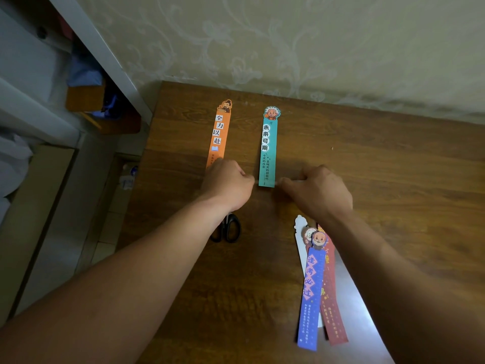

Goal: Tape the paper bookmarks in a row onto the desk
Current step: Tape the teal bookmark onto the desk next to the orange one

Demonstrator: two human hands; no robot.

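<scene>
- Currently, the orange bookmark (pixel 219 132) lies flat on the table (pixel 393 179), its lower end hidden by the left grip (pixel 228 182).
- Left grip: fingers curled, pinching one end of a clear tape strip (pixel 265 180).
- Teal bookmark (pixel 269 151): parallel to the orange one and apart from it, with the strip across its lower end.
- Right grip (pixel 317 190): fingers curled, pinching the strip's other end.
- Spare bookmarks (pixel 313 285): stacked nearer the front edge.

Light was dim and warm. A pale glare lay on the tabletop (pixel 393 158) at lower right. Frame edges bowed; the corners looked soft.
</scene>
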